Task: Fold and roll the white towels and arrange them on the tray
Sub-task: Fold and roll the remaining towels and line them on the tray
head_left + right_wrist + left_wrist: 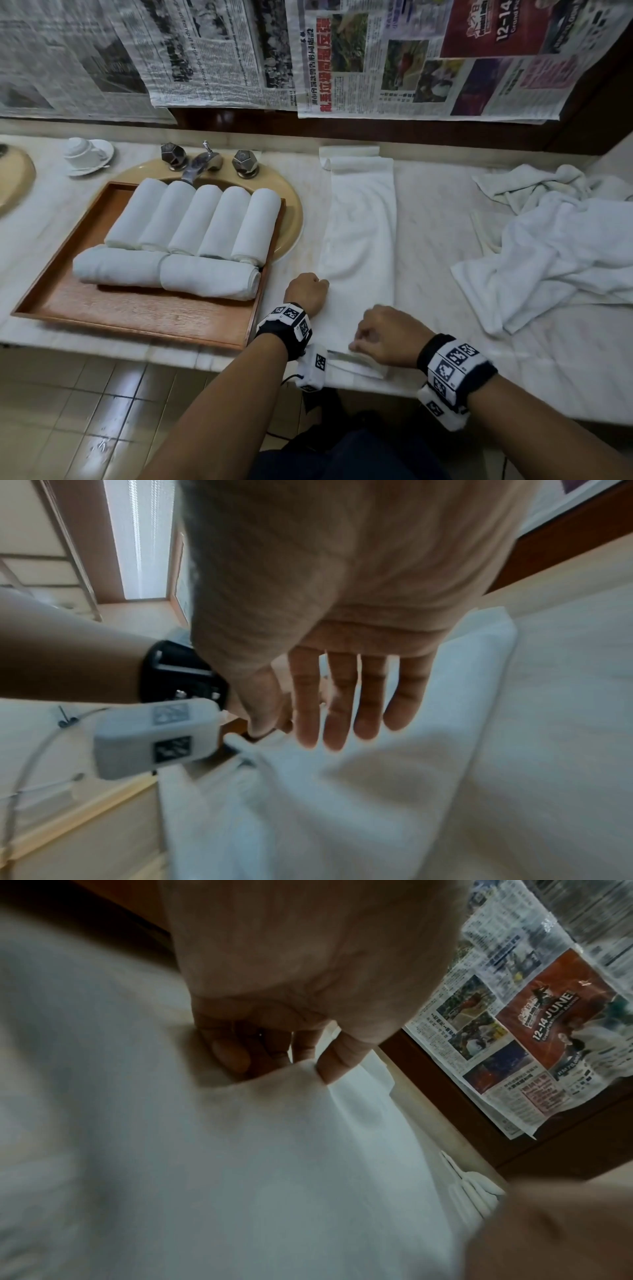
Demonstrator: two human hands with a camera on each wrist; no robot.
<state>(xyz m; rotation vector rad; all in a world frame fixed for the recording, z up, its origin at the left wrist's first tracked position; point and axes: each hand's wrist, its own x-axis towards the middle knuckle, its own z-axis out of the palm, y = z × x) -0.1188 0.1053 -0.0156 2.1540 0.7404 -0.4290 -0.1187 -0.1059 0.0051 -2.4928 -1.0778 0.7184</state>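
Observation:
A white towel [359, 222], folded into a long narrow strip, lies on the marble counter and runs away from me. My left hand [306, 291] is at its left edge, where the thumb and fingers [308, 1066] pinch a raised bit of the cloth [274, 1150]. My right hand [359, 342] is at the near end, which is turned up in a small fold; the thumb and forefinger [274, 731] pinch that edge of the towel [377, 804] while the other fingers stay straight. The wooden tray [137, 315] on the left holds several rolled white towels [195, 219] in two rows.
The tray sits over a beige sink [291, 219] with a metal faucet [198, 161]. A cup on a saucer [87, 154] stands at the back left. A heap of loose white towels [565, 240] lies on the right. Newspaper [376, 58] covers the back wall.

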